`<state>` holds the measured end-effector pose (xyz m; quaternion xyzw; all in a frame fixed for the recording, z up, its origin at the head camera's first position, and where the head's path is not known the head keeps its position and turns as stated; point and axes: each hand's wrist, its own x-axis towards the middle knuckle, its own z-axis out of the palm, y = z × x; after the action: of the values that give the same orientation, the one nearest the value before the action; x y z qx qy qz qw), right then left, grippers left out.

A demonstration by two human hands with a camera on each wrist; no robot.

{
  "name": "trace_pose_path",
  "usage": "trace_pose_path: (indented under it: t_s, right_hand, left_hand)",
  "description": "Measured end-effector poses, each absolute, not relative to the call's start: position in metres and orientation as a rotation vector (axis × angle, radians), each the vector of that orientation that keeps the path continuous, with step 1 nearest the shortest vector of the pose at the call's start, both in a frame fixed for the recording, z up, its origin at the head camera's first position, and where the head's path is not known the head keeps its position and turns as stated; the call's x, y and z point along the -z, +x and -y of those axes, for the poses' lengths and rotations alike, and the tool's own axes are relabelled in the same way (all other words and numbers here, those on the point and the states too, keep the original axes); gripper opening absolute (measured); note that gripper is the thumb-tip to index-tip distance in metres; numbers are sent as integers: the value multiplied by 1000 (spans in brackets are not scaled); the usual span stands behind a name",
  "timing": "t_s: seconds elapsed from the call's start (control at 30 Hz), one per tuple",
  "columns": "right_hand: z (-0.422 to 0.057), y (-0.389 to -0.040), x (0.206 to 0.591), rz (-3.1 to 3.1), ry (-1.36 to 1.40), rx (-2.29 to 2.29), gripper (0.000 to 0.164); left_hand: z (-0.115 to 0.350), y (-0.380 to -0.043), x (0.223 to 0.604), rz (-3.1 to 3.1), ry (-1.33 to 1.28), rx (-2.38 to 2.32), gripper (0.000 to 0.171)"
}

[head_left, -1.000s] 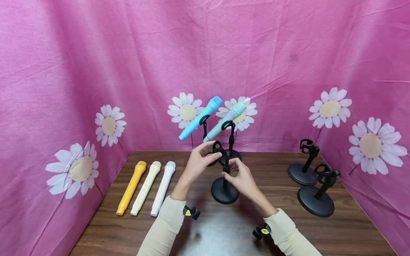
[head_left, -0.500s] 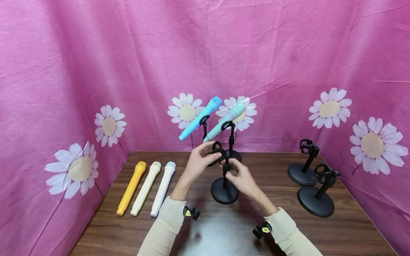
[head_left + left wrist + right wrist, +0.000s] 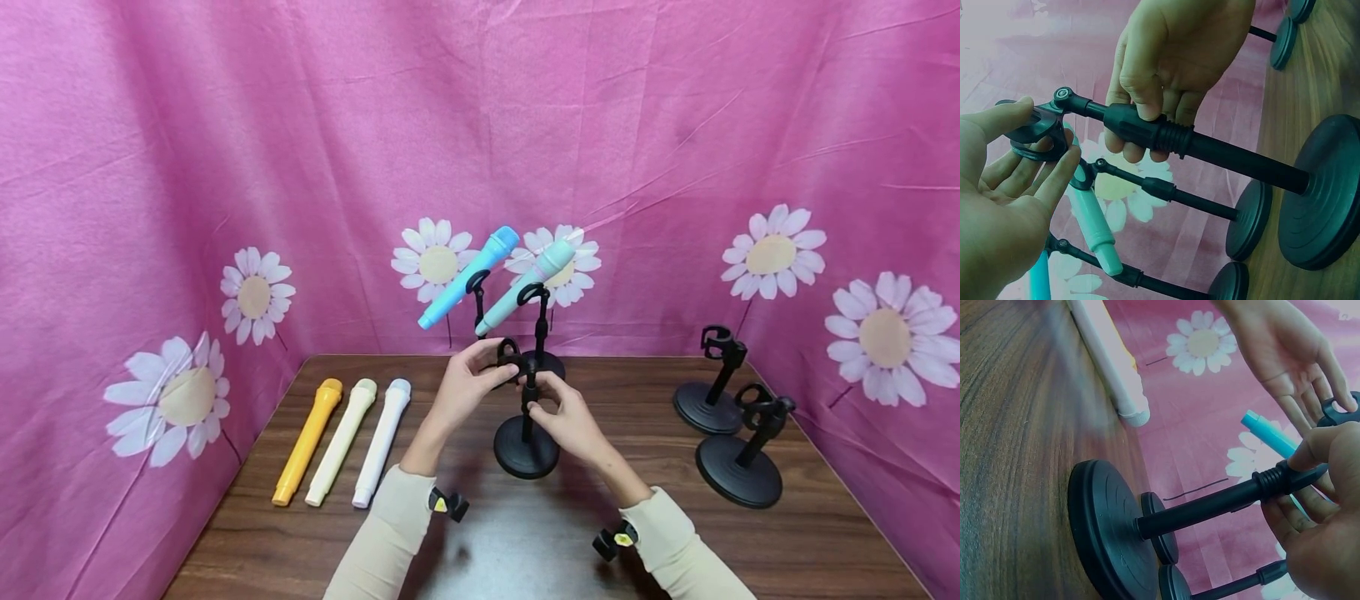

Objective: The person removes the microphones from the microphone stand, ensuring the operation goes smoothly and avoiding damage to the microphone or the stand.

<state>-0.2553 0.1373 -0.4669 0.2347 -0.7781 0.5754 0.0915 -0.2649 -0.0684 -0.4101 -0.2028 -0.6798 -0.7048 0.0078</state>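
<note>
A black desktop microphone stand (image 3: pixel 527 447) with a round base stands upright on the wooden table. My left hand (image 3: pixel 467 379) pinches the ring-shaped clip (image 3: pixel 1038 134) at its top between thumb and fingers. My right hand (image 3: pixel 568 417) grips the ribbed collar (image 3: pixel 1141 128) partway up the pole, thumb on the near side and fingers behind. The clip holds no microphone. Just behind are two more stands, one with a blue microphone (image 3: pixel 471 275) and one with a mint green microphone (image 3: pixel 527 286), both tilted in their clips.
Orange (image 3: pixel 307 442), pale yellow (image 3: pixel 341 442) and white (image 3: pixel 382 442) microphones lie side by side at the table's left. Two bare stands, a rear one (image 3: pixel 708 407) and a front one (image 3: pixel 740 469), stand at the right. A pink flowered cloth (image 3: pixel 480 125) hangs behind the table.
My right hand has shifted slightly on the pole and its collar. At the top, my left hand and the clip have dipped a little. The other stands and microphones have stayed put.
</note>
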Motion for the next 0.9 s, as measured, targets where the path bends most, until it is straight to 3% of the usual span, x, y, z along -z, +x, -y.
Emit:
trace_pose_path:
  t_s: [0.9]
  right_hand:
    - [-140,-253,475,2378,657,-1642,35]
  left_hand:
    - [69,-264,440,2089,-586,2284,44]
